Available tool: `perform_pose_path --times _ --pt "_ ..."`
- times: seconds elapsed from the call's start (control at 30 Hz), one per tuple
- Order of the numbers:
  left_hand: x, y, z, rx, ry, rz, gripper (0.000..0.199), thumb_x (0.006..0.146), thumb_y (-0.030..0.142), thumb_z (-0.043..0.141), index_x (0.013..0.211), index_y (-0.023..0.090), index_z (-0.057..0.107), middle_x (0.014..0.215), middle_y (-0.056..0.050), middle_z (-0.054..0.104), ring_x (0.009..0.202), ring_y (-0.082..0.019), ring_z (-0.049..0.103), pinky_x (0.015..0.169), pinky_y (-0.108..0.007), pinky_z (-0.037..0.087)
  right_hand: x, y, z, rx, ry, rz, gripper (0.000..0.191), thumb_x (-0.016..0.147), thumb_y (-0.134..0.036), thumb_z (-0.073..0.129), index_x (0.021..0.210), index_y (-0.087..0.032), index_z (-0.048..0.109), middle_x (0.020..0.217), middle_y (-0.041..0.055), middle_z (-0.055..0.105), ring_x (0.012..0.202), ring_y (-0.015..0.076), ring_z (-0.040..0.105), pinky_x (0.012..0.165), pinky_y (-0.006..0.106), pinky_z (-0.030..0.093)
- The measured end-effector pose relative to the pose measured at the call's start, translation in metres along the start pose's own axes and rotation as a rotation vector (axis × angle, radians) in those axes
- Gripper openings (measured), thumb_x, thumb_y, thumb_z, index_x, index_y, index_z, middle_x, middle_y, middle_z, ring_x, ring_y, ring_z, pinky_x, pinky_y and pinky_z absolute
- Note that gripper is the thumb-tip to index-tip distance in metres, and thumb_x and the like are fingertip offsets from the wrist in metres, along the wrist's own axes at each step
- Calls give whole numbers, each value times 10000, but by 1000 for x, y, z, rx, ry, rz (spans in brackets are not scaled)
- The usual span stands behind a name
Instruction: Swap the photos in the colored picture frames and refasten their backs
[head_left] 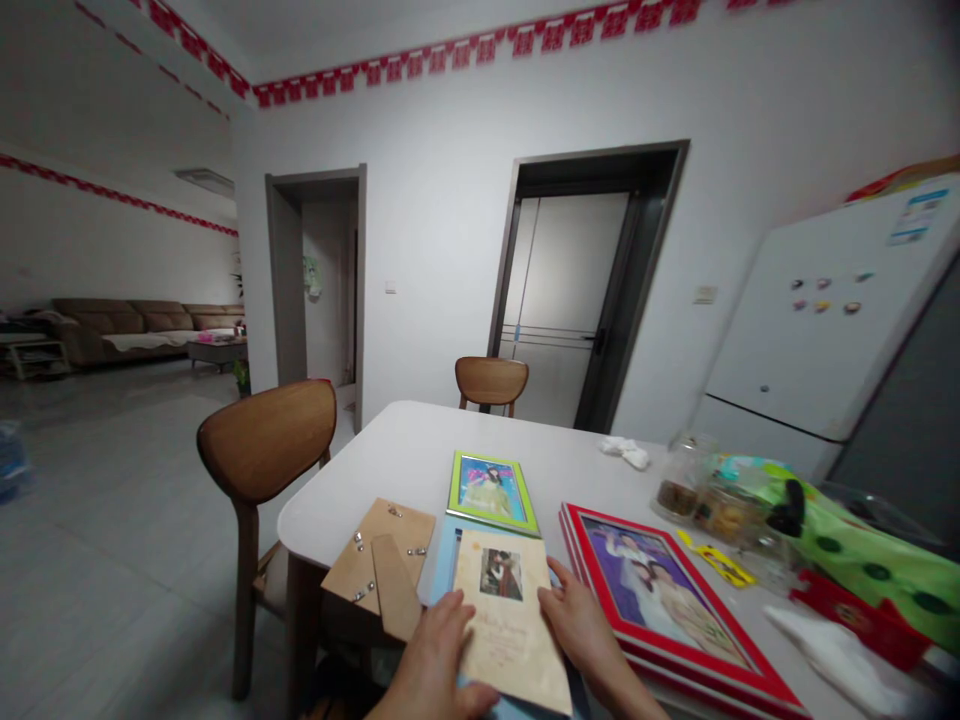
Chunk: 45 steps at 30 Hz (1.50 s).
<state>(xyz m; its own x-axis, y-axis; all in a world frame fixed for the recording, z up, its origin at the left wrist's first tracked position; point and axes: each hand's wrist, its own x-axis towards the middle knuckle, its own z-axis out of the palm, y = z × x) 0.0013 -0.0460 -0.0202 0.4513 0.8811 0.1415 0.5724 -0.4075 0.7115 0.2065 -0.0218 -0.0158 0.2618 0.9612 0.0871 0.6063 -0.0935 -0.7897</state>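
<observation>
A cream printed card with a small photo (510, 625) lies tilted over a blue picture frame (448, 560) on the white table (352, 510). My left hand (435, 660) holds the card's lower left edge, and my right hand (579, 628) grips its right edge. To the left lies a brown cardboard frame back (375, 550) with metal clips and a stand flap. A green-edged framed picture (491, 492) sits beyond the card. A red-framed wedding-style picture (660, 600) lies to the right, close to my right hand.
Glass jars (697, 490), a green patterned bag (862, 550), a yellow strip (716, 565), a red packet (859, 620) and white cloths (625, 452) occupy the table's right side. Wooden chairs (262, 440) stand at the table. A white fridge (817, 310) stands to the right.
</observation>
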Motion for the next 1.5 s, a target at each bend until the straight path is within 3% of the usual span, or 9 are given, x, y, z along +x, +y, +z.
perform_pose_path --times 0.17,0.3,0.5,0.73,0.87,1.1,1.3,1.5 --pt "0 0 2 139 -142 103 746 510 346 719 1175 162 436 1287 -172 364 1198 -308 287 986 -515 163 7 -5 3 58 -63 24 530 676 -175 323 1184 -41 388 685 62 661 579 147 599 521 220 426" --pt "1 7 -8 201 -190 77 817 480 406 724 1191 151 412 1313 -190 309 1219 -316 232 976 -536 127 11 2 -1 138 -68 129 555 693 -204 307 1212 -8 340 621 46 646 522 148 590 464 219 407" --pt "0 5 -7 187 -159 107 806 508 401 709 1207 165 385 1331 -182 277 1228 -305 214 979 -527 114 6 -3 -2 -85 -47 6 473 691 -212 323 1118 -78 477 593 23 630 589 153 593 531 223 407" --pt "-1 4 -10 203 -172 139 762 529 418 701 1187 164 415 1311 -184 317 1216 -299 249 979 -527 117 -4 -17 8 -461 65 -52 432 757 -245 315 1129 -95 476 900 136 642 818 192 594 701 268 400" --pt "-2 -1 -7 175 -134 172 719 543 428 693 1169 185 436 1296 -178 347 1200 -301 283 971 -542 123 -13 -22 13 -641 62 -46 413 794 -297 302 1129 -129 475 866 141 646 787 209 601 683 299 399" --pt "0 -10 1 155 -106 217 702 548 449 688 1159 200 450 1274 -168 384 1181 -325 309 963 -562 125 -13 -22 13 -693 12 -121 385 785 -317 317 1070 -147 513 929 126 625 839 221 582 688 312 397" --pt "-2 1 -6 178 -175 173 679 582 432 677 1155 151 446 1284 -178 363 1200 -309 278 974 -541 118 -17 -24 10 -726 3 -180 383 777 -315 323 1059 -153 526 917 123 600 867 238 540 709 333 389" --pt "-2 6 -9 196 -197 138 671 584 382 685 1161 141 440 1285 -190 357 1208 -296 268 987 -516 106 -24 -13 16 -745 36 -290 361 769 -316 361 1045 -175 549 1204 121 452 1018 247 438 797 322 348"
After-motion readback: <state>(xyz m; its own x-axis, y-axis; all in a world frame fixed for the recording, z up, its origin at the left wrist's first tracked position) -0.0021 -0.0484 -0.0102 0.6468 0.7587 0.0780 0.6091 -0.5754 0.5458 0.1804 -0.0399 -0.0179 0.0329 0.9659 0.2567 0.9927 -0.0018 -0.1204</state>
